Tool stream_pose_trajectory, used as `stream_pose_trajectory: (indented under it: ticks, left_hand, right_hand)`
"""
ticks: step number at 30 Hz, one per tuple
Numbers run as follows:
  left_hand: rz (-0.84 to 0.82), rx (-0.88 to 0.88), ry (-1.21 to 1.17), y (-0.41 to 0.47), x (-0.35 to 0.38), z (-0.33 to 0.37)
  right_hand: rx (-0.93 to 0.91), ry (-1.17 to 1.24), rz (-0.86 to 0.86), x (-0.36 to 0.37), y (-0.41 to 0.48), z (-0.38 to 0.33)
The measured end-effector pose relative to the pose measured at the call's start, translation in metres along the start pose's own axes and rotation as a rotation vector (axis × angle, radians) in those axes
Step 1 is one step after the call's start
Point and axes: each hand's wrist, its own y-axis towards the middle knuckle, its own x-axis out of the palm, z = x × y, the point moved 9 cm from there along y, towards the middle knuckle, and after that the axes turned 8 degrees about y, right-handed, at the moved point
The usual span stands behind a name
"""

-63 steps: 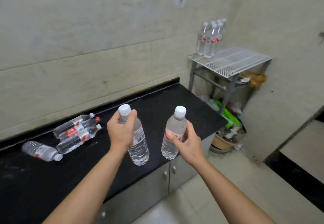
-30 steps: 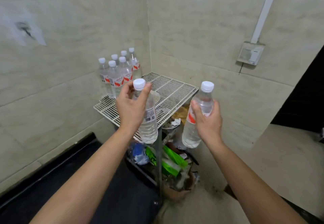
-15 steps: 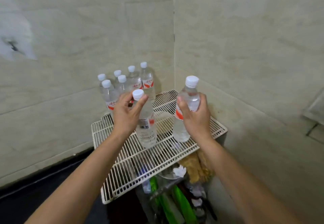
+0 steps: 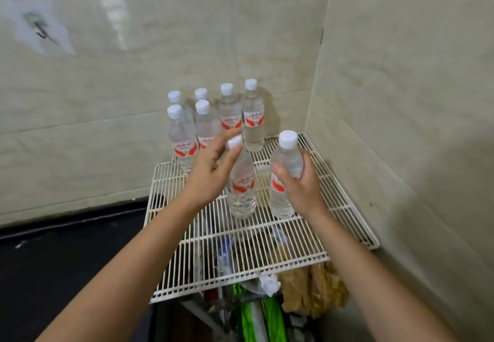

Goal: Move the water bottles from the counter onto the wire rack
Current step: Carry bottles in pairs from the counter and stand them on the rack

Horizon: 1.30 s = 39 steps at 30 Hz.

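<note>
Bottle (image 4: 242,189) upright on the wire rack (image 4: 294,237), left hand (image 4: 211,173) fingers spread, perhaps touching its cap; right hand (image 4: 299,183) grips another bottle (image 4: 284,165).

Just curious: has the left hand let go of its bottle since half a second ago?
Yes. The left hand has opened, and its bottle stands on the wire rack.

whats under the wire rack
Through the wire rack show green packaging, crumpled white paper and a tan bundle. The wires, bottles and arms cover the rest, so it cannot be identified.
</note>
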Motion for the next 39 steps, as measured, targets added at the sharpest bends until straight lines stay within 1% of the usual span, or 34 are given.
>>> stream_pose_trajectory:
  ticks: [2,4,6,8,10,12,15,18,20,22,25,28,33,39]
  left_hand:
    - [-0.037,0.023,-0.02,0.003,0.005,0.002]
    - [-0.021,0.076,0.025,0.007,0.002,0.003]
    - [0.031,0.104,0.095,0.01,-0.005,0.001]
    - [0.048,0.124,0.107,0.015,-0.013,0.0]
    - [0.004,0.171,0.128,0.019,-0.017,0.002]
    - [-0.058,0.217,0.139,0.024,-0.019,0.003]
    - [-0.121,0.171,0.092,0.036,-0.022,-0.01]
    - [-0.111,0.098,0.057,0.053,-0.027,-0.02]
    - [-0.102,0.039,0.018,0.065,-0.028,-0.021]
    - [-0.084,0.002,0.019,0.078,-0.03,-0.018]
    - [-0.042,0.037,0.167,0.103,-0.034,-0.008]
    - [-0.077,0.028,0.31,0.128,-0.033,-0.006]
    - [-0.15,-0.033,0.441,0.157,-0.024,-0.019]
    - [-0.203,-0.1,0.506,0.162,-0.019,-0.041]
  right_hand:
    - [0.001,0.012,-0.032,0.002,0.001,-0.006]
    - [-0.05,-0.025,-0.018,-0.003,0.003,-0.022]
    - [-0.102,-0.11,0.034,-0.011,0.007,-0.041]
    - [-0.154,-0.233,0.109,-0.019,0.009,-0.057]
    - [-0.197,-0.345,0.169,-0.022,0.007,-0.067]
    - [-0.224,-0.404,0.196,-0.022,0.004,-0.071]
    - [-0.236,-0.48,0.15,-0.019,0.006,-0.074]
    - [-0.228,-0.591,0.06,-0.011,0.02,-0.079]
    - [-0.215,-0.627,0.03,-0.006,0.037,-0.082]
    - [-0.209,-0.641,-0.001,-0.001,0.057,-0.085]
    - [-0.221,-0.629,-0.023,0.006,0.087,-0.087]
    - [-0.22,-0.603,-0.035,0.014,0.118,-0.087]
    - [-0.19,-0.557,-0.099,0.033,0.158,-0.071]
    - [-0.173,-0.515,-0.149,0.058,0.175,-0.051]
